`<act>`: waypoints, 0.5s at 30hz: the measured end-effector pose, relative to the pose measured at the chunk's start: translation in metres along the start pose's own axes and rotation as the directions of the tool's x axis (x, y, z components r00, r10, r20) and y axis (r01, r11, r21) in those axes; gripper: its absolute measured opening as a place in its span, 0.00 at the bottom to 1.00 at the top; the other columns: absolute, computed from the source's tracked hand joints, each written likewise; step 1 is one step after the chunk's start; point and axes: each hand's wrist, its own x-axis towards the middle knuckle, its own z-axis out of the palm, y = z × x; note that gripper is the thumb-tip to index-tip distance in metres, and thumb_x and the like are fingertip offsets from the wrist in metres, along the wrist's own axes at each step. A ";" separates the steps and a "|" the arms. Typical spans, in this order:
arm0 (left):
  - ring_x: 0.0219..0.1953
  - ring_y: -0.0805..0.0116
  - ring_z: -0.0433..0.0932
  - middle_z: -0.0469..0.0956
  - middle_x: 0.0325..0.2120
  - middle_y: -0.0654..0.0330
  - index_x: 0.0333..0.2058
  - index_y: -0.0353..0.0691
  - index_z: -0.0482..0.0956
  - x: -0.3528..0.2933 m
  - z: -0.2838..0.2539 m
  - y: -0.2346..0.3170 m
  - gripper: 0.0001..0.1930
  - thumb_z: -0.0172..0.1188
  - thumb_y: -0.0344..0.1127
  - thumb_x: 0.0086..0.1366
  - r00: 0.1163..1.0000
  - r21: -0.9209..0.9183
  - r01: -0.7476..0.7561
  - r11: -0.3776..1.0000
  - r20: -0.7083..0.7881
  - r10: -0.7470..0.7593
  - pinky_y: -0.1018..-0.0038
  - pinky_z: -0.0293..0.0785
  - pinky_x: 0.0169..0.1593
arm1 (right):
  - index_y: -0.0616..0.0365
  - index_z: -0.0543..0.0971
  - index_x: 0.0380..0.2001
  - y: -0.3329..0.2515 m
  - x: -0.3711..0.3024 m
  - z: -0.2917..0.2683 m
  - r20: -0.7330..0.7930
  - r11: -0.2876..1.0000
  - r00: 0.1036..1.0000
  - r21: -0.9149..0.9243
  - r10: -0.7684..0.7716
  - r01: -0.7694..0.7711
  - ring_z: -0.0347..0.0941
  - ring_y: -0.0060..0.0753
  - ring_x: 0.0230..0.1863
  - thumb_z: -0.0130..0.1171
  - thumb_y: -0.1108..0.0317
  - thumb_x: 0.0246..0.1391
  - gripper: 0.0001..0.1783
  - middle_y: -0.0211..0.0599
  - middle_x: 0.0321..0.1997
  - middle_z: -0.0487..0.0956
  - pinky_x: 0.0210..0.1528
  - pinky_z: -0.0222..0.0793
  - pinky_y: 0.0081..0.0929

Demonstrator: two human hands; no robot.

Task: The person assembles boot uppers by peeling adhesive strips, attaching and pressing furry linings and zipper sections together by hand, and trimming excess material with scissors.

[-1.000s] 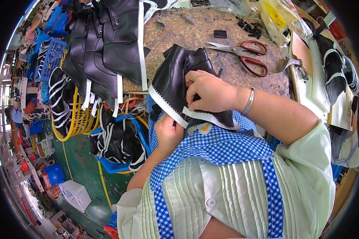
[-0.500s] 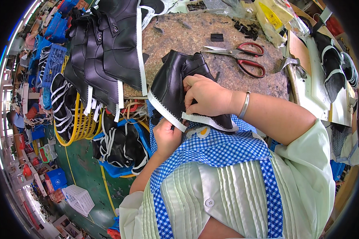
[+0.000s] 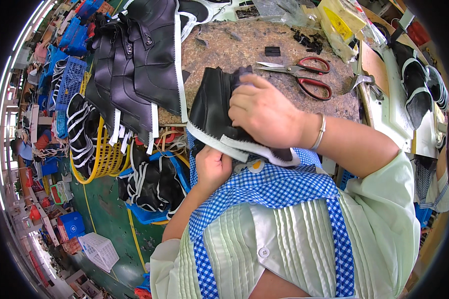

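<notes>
- At the desk's (image 3: 214,45) near edge: black boot upper (image 3: 208,102).
- Gripped by white edging (image 3: 215,143) in left hand (image 3: 213,168); under curled right hand (image 3: 267,109), hold unclear.
- Probably light, supple, slightly slippery; best taken by edging.

Left head-worn fisheye, close above worktop (image 3: 209,47), facing down, wide view

Left hand (image 3: 213,169) low, fingers curled tight, left forearm (image 3: 188,207) angling up from below; right hand (image 3: 267,112) higher, back facing camera, fingers bent, right forearm (image 3: 356,137) slanting in from right.
</notes>
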 end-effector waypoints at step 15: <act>0.35 0.44 0.78 0.80 0.33 0.47 0.35 0.37 0.81 0.023 -0.021 0.003 0.08 0.60 0.30 0.55 0.959 -0.066 -0.034 0.997 0.280 0.051 0.58 0.75 0.39 | 0.53 0.74 0.29 0.041 0.016 -0.004 -0.115 0.972 0.967 -0.084 -0.227 0.219 0.71 0.33 0.41 0.59 0.67 0.47 0.06 0.29 0.32 0.73 0.45 0.63 0.32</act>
